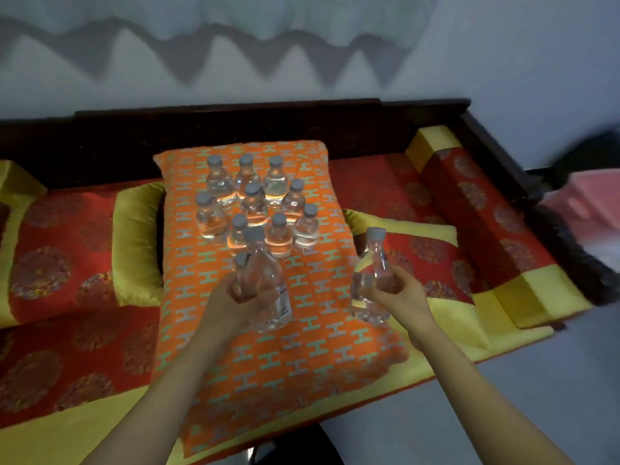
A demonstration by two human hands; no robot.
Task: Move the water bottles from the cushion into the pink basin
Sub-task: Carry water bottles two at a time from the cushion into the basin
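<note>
left hand (235,297) grips a bottle (268,286), mid frame | right hand (399,290) grips another bottle (369,280) | more bottles (255,203) stand on orange cushion (302,350) | pink basin (590,199) far right

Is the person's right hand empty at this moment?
No, the right hand grips a water bottle, lifted beside the orange cushion.

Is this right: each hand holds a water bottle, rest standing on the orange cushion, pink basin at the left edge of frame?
Not quite. The pink basin sits at the right edge of the head view, not the left. The rest holds: left hand and right hand each hold a water bottle, others standing on the orange cushion.
</note>
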